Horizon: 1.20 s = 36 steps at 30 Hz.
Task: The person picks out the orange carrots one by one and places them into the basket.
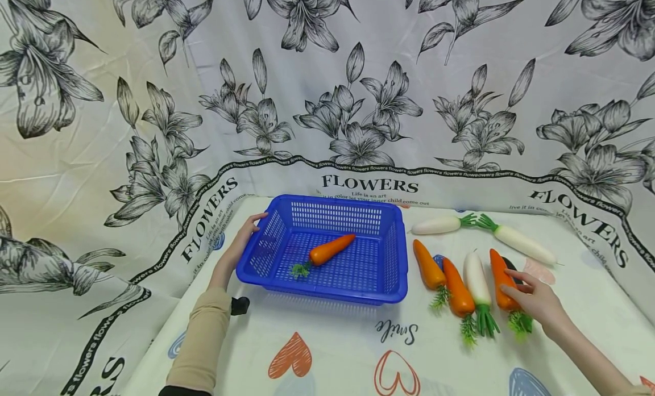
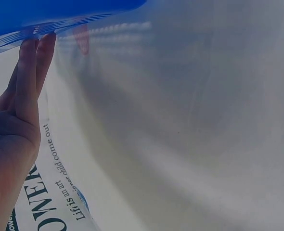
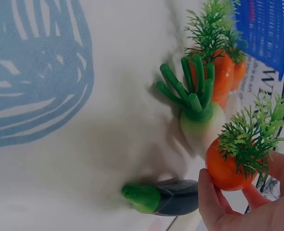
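My right hand [image 1: 539,299] holds an orange carrot [image 1: 498,268] with leafy green tops between thumb and fingers. In the right wrist view, the carrot's top [image 3: 226,168] faces the camera. A dark eggplant [image 3: 178,198] with a green cap lies right behind it, partly hidden by the hand in the head view. My left hand [image 1: 247,232] is at the left rim of a blue plastic basket [image 1: 327,294], its straight fingers [image 2: 27,79] touching the rim in the left wrist view. One carrot [image 1: 330,250] lies inside the basket.
Left of my right hand lie a white radish [image 1: 476,276] and two carrots, one [image 1: 457,288] beside it and one [image 1: 428,265] nearer the basket. Two more radishes, one [image 1: 435,225] and another [image 1: 524,244], lie farther back. A flower-printed curtain [image 1: 358,100] hangs behind the table.
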Each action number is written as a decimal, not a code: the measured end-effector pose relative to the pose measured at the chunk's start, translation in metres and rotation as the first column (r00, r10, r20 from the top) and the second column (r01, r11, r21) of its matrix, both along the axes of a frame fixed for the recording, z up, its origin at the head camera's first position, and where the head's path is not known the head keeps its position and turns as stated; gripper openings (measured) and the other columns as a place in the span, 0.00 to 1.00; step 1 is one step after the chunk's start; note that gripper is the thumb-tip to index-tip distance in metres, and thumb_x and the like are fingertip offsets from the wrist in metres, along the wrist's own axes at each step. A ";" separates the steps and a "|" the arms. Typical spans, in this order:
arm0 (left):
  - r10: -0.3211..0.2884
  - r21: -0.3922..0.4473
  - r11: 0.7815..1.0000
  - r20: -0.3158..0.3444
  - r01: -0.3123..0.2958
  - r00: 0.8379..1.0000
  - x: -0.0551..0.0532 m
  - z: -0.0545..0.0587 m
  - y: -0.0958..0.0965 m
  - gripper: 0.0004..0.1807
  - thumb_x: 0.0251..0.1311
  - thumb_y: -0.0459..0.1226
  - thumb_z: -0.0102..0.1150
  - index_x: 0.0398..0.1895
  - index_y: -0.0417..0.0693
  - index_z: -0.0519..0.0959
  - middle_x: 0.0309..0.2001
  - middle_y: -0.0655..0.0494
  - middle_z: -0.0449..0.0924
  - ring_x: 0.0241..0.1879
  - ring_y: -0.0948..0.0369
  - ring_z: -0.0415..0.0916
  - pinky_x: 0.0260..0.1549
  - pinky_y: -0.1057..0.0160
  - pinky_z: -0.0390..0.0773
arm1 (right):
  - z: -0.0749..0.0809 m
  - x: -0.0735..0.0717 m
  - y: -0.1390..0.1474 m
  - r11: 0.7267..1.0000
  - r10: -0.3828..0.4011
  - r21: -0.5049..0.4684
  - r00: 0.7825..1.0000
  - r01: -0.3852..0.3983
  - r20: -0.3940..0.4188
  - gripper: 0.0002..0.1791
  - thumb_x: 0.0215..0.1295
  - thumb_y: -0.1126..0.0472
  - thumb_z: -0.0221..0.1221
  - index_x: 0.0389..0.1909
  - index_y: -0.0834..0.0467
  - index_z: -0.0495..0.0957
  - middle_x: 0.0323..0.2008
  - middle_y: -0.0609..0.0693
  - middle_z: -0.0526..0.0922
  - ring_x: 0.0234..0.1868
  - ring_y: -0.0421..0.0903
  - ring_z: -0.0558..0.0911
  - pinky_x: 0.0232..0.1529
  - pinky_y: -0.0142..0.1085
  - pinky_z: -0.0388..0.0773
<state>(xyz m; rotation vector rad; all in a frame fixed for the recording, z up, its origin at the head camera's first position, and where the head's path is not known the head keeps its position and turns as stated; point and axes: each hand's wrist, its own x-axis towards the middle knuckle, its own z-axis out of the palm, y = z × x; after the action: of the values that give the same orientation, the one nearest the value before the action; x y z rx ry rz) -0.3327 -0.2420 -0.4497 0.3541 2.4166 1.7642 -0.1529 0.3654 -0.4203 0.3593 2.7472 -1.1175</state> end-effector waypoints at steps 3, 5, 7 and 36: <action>-0.001 -0.006 1.000 -0.010 0.000 1.000 0.000 0.000 0.000 0.29 0.67 0.38 0.29 0.72 0.53 0.54 0.75 0.46 0.45 0.70 0.44 0.46 0.62 0.47 0.50 | 0.001 0.001 -0.002 1.000 0.002 -0.003 1.000 -0.002 -0.008 0.39 0.68 0.47 0.50 0.68 0.71 0.54 0.60 0.80 0.61 0.55 0.70 0.69 0.37 0.33 0.75; 0.001 -0.002 1.000 -0.009 -0.001 1.000 0.001 0.000 0.000 0.29 0.67 0.38 0.29 0.72 0.53 0.54 0.74 0.46 0.45 0.71 0.44 0.46 0.62 0.46 0.50 | 0.001 0.001 -0.004 1.000 0.003 -0.007 1.000 -0.003 -0.020 0.38 0.68 0.47 0.50 0.68 0.71 0.55 0.60 0.80 0.61 0.55 0.69 0.70 0.36 0.31 0.74; 0.000 0.002 1.000 -0.002 0.000 1.000 0.001 0.001 0.000 0.28 0.67 0.37 0.28 0.72 0.53 0.54 0.74 0.46 0.45 0.70 0.44 0.46 0.62 0.47 0.50 | 0.002 0.001 -0.006 1.000 0.002 -0.016 1.000 -0.002 -0.030 0.38 0.69 0.47 0.50 0.68 0.71 0.54 0.61 0.80 0.60 0.55 0.69 0.70 0.34 0.29 0.73; 0.000 -0.009 1.000 -0.009 0.000 1.000 0.001 0.000 -0.002 0.28 0.68 0.38 0.28 0.73 0.54 0.54 0.74 0.47 0.45 0.68 0.46 0.50 0.59 0.52 0.54 | 0.002 0.000 -0.026 0.877 -0.118 -0.470 0.993 0.096 -0.017 0.42 0.67 0.46 0.52 0.74 0.57 0.46 0.35 0.24 0.70 0.34 0.26 0.73 0.34 0.25 0.72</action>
<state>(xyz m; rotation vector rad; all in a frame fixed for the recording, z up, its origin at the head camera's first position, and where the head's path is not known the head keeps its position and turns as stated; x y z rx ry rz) -0.3314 -0.2439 -0.4497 0.3616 2.4301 1.7552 -0.1525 0.3398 -0.4181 0.4220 2.3975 -1.7821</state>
